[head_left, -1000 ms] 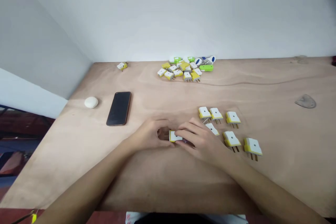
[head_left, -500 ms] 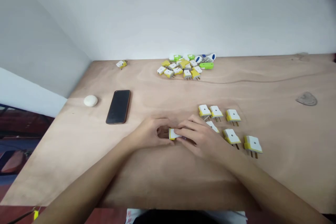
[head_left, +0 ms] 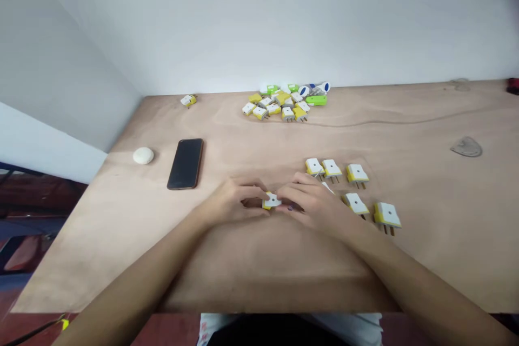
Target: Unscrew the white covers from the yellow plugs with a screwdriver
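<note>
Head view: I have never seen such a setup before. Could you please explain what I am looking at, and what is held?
There is no machine: a person works with two bare hands. One camera, worn on the person's head, looks forward and down. The left hand and right hand hold a small white-and-yellow plastic plug between their fingers. They are over a brown wooden table. Near the right hand lie similar two-pronged plugs. By the wall is a mixed pile of white, yellow and green plastic pieces. To the left lie a black rectangular phone and a white oval object.
</note>
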A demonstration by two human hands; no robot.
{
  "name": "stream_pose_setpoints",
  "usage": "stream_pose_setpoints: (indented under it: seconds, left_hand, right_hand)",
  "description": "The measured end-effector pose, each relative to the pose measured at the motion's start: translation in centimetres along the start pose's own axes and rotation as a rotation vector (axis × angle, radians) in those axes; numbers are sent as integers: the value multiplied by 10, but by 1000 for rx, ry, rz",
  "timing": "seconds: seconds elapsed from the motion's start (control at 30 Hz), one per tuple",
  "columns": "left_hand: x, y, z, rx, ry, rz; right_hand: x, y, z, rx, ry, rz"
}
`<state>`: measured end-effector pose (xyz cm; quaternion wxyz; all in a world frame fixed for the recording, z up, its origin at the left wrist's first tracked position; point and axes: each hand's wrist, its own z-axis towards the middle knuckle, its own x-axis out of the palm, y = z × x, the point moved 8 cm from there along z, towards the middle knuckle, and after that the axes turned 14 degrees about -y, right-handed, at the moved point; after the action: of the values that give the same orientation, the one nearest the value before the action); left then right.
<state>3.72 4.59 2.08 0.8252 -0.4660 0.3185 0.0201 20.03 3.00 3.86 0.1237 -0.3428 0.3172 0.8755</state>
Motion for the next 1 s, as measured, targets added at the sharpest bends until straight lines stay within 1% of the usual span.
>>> stream_pose_setpoints:
  seconds: [0.13, 0.2, 0.23, 0.27, 0.33, 0.4, 0.43, 0.5, 0.53, 0.6, 0.73, 0.93, 1.0]
  left_hand:
    - [0, 0, 0, 26, -2, -32]
    - [-1, 1, 0, 41, -26, -39]
    - [0, 1, 0, 50, -34, -44]
    - [0, 1, 0, 56, -40, -49]
    - [3, 0, 1, 60, -39, -53]
    - [5, 0, 2, 55, -37, -50]
    - [6, 0, 3, 52, -39, -45]
    - [6, 0, 4, 56, -43, -33]
    - [6, 0, 5, 59, -45, -29]
    - [7, 0, 5, 66, -47, -28]
    - [7, 1, 5, 86, -54, -45]
    - [7, -1, 5, 101, -68, -69]
    - [7, -1, 5, 93, -64, -55]
  right_hand:
    - [-2, 5, 1, -107, 6, 11]
    - [-10, 10, 2, -137, -33, 84]
    - [-16, 10, 4, -111, -80, 153]
    - [-25, 8, 6, -46, -155, 241]
    - [-44, -1, 12, 146, -357, 474]
    - [-51, -10, 19, 364, -491, 720]
    - [-47, -11, 24, 461, -482, 829]
    - [-36, -12, 33, 622, -432, 957]
    - [-30, -11, 37, 674, -405, 985]
    - [-19, -11, 41, 730, -375, 1011]
    - [-2, -13, 39, 741, -335, 1017]
    - [6, -13, 34, 709, -319, 1090]
    - [9, -12, 33, 710, -294, 1057]
